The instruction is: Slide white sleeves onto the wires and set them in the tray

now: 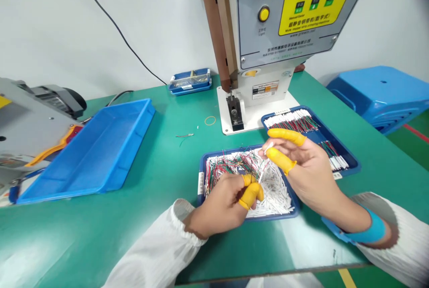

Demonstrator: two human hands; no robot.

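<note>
Over a blue tray (296, 207) of loose wires (217, 167) and short white sleeves (276, 196), both my hands are raised, with yellow finger cots on thumb and forefinger. My left hand (228, 196) pinches thin wires (257, 169); a white sleeve (262, 177) shows close to its fingertips. On the right, thumb and forefinger of my right hand (310, 169) come together around a small white piece (269, 146), probably a sleeve, partly hidden by the fingers. A blue band circles my right wrist.
A second blue tray (355, 167) holds rows of sleeved wires at the right. Behind stands a crimping machine (268, 56). Left are a large blue tray (110, 145) and another machine (33, 123). A loose wire (185, 135) and rubber band (210, 121) lie on the green table.
</note>
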